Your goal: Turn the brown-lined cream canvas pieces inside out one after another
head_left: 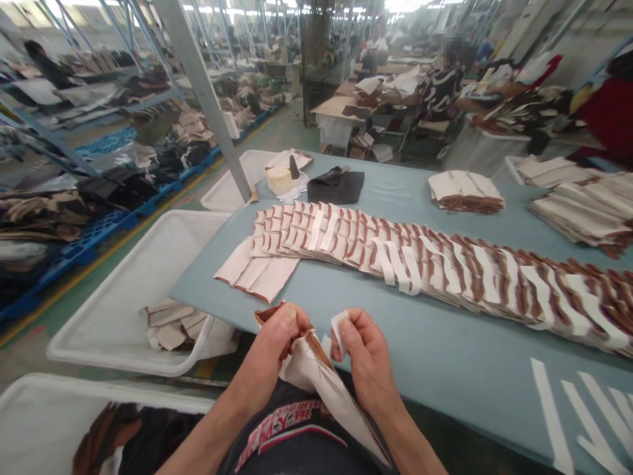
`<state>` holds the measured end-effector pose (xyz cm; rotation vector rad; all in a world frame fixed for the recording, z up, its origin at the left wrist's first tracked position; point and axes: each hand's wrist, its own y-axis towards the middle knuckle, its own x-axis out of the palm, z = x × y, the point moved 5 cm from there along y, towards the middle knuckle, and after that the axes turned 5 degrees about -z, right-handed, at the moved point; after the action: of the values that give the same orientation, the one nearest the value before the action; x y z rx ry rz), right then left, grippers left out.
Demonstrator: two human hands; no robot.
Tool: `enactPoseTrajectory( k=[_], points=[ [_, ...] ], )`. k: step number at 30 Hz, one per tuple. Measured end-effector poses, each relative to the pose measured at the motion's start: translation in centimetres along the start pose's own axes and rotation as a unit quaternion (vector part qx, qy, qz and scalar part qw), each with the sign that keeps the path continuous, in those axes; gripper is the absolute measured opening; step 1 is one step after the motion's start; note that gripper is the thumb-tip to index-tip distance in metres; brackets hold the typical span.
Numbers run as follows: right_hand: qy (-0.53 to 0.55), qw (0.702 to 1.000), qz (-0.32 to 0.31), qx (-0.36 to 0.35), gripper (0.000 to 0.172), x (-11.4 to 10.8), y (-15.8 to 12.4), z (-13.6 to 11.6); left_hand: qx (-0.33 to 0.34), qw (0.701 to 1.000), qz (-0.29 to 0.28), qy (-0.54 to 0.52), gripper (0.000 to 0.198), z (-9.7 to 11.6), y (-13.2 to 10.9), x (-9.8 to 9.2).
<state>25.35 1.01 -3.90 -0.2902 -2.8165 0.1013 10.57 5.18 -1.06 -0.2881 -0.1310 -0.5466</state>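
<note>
A slanting metal post (205, 99) is rising through the upper left of the frame. White plastic bins (128, 284) are lining the left side, the lowest one holding black and brown material (153, 429). Blue pallets (99, 231) are bearing heaps of dark cloth (84, 185) beside a yellow floor line (99, 259). At upper centre, a black fabric piece (341, 188) is lying on the worktop (455, 356). At upper right, a person in a patterned top (438, 92) is appearing among piled materials as ceiling lights (405, 5) are glowing above.
</note>
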Motion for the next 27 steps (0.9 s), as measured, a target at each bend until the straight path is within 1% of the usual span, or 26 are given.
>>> enactPoseTrajectory(
  k=[3,6,8,10,12,13,15,17,18,20,21,22,24,25,27],
  points=[
    [0.034,0.998,0.004,0.046,0.042,0.2,-0.8,1.8,-0.01,0.998,-0.042,0.046,0.046,-0.8,-0.2,-0.2],
    [0.043,0.996,0.003,0.075,0.047,0.8,-1.4,3.3,-0.031,0.99,-0.086,0.104,0.035,-1.5,-0.6,-0.3],
    [0.038,0.995,0.001,0.087,0.05,1.1,-1.5,4.0,-0.047,0.983,-0.078,0.162,0.031,-1.6,-0.9,-0.6],
    [0.027,0.995,-0.006,0.094,0.051,1.2,-1.4,4.4,-0.051,0.975,-0.056,0.211,0.033,-1.5,-1.3,-1.0],
    [0.017,0.995,-0.015,0.097,0.05,0.8,-1.3,4.1,-0.046,0.974,-0.053,0.217,0.038,-1.2,-1.5,-1.2],
    [0.001,0.995,-0.021,0.096,0.049,0.5,-1.3,3.5,-0.041,0.976,-0.061,0.204,0.04,-1.0,-1.6,-1.3],
    [-0.064,0.993,-0.044,0.093,0.045,-0.2,-1.6,1.5,-0.027,0.981,-0.085,0.174,0.044,-0.6,-1.5,-1.2],
    [-0.147,0.98,-0.092,0.101,0.041,-0.6,-2.4,-1.1,-0.018,0.982,-0.106,0.153,0.045,-0.2,-1.3,-1.3],
    [-0.155,0.972,-0.126,0.121,0.042,-0.6,-3.0,-2.3,-0.017,0.982,-0.116,0.145,0.045,0.0,-1.2,-1.3],
    [-0.109,0.956,-0.213,0.172,0.044,0.2,-4.2,-4.3,-0.028,0.982,-0.132,0.133,0.047,0.4,-0.8,-1.3],
    [-0.11,0.952,-0.228,0.172,0.043,0.6,-4.5,-5.3,-0.035,0.983,-0.133,0.125,0.048,0.7,-0.6,-1.2],
    [-0.13,0.954,-0.221,0.157,0.041,0.9,-4.5,-6.1,-0.041,0.984,-0.13,0.116,0.049,0.9,-0.4,-1.2],
    [-0.215,0.957,-0.171,0.093,0.031,1.3,-3.9,-7.2,-0.047,0.987,-0.119,0.095,0.048,1.3,-0.1,-1.0],
    [-0.26,0.954,-0.141,0.056,0.028,1.5,-3.4,-7.6,-0.045,0.989,-0.113,0.084,0.047,1.5,0.0,-0.8],
    [-0.323,0.941,-0.101,-0.006,0.024,1.9,-2.5,-7.8,-0.029,0.991,-0.108,0.076,0.044,1.8,0.3,-0.4]
  ],
)
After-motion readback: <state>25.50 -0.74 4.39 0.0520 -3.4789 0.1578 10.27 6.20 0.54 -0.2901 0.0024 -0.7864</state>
